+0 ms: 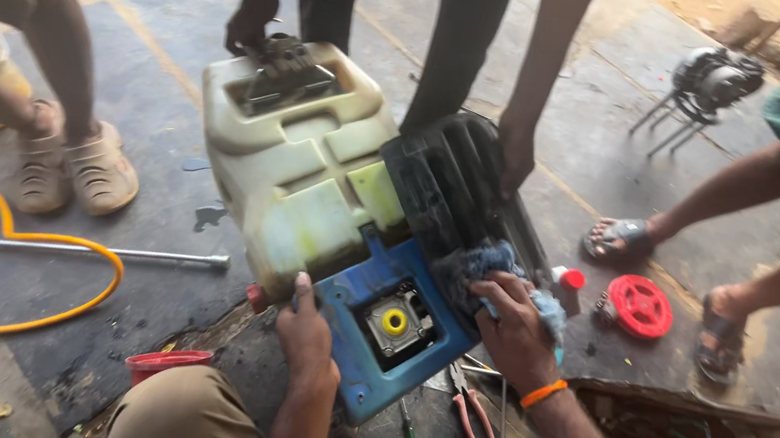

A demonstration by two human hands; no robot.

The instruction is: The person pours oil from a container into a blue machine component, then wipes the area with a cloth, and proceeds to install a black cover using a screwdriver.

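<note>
Fingers [502, 286] on blue rag [490, 262], against black cover [444, 186].

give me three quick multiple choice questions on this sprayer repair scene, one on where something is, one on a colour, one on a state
1. Where do the pliers lie?
A. on the ground just below the blue base
B. on top of the tank
C. inside the toolbox

2. What colour is the band on the right hand's wrist?
A. green
B. orange
C. white

3. What is the left hand doing?
A. gripping the metal wand
B. lifting the red bowl
C. resting against the lower edge of the cream tank

Answers: 1 A, the red-handled pliers lie on the ground between the base and the person's knees. 2 B, an orange band circles that wrist, while the hand presses a blue cloth to the black back pad. 3 C, its fingers lie flat on the tank by the blue base.
</note>
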